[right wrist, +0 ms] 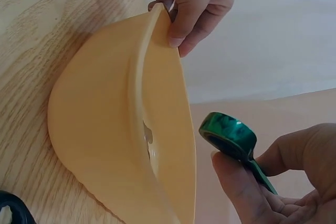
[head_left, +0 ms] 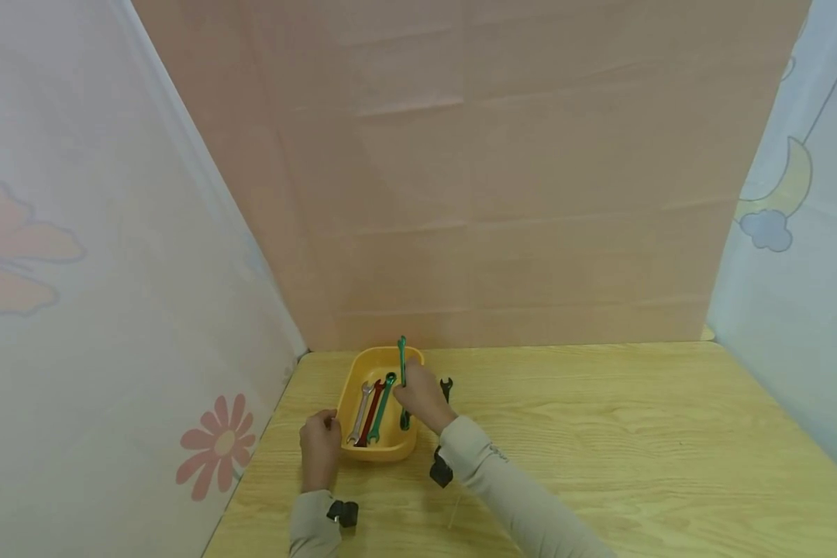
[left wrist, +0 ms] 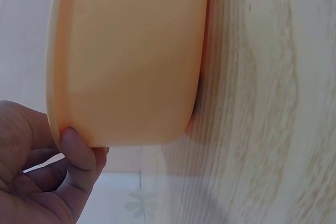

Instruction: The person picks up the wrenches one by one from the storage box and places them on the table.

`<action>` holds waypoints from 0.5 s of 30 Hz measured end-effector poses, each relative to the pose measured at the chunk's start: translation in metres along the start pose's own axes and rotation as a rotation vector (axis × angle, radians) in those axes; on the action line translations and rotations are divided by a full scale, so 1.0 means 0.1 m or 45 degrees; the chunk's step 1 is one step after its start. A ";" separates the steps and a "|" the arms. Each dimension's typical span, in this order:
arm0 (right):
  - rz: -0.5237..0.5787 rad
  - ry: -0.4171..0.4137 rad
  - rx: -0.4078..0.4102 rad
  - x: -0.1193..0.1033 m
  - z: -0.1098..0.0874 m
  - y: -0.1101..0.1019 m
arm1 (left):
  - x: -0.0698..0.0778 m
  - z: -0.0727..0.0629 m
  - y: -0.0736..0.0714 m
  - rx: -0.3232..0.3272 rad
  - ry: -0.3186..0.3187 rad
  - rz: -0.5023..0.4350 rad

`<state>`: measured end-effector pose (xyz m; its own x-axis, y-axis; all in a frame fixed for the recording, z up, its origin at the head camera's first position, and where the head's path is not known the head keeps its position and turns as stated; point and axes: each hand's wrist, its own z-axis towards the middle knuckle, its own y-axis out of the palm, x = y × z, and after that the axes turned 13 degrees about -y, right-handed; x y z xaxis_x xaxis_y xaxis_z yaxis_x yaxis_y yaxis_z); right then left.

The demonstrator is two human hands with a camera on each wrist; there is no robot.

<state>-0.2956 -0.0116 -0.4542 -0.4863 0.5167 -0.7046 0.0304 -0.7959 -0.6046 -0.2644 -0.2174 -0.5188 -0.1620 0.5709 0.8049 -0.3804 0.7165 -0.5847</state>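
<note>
One green wrench (head_left: 402,363) was pinched in the right hand (head_left: 421,395) over a yellow tub (head_left: 380,455); the left hand (head_left: 318,447) pinched its rim. Three wrenches (head_left: 371,413) lay inside, a dark wrench (head_left: 447,385) beside it on the bench (head_left: 600,434).

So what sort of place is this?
Perhaps a makeshift indoor booth for tabletop work, rather than a real workshop: a yellow tray of wrenches sits on a wood-grain table, enclosed by a creased brown sheet and pale cartoon-printed side hangings.
</note>
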 end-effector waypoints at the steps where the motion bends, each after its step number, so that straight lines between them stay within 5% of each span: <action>1: 0.014 0.004 0.005 0.00 0.00 -0.01 | 0.00 0.00 0.00 0.000 0.004 -0.004; 15: -0.018 0.001 0.054 0.12 -0.04 -0.09 | -0.02 -0.02 -0.01 -0.005 0.014 -0.039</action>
<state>-0.2980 0.0028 -0.4584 -0.4855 0.5286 -0.6963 -0.0136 -0.8009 -0.5986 -0.2617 -0.2178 -0.5201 -0.1406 0.5529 0.8213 -0.3818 0.7351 -0.5602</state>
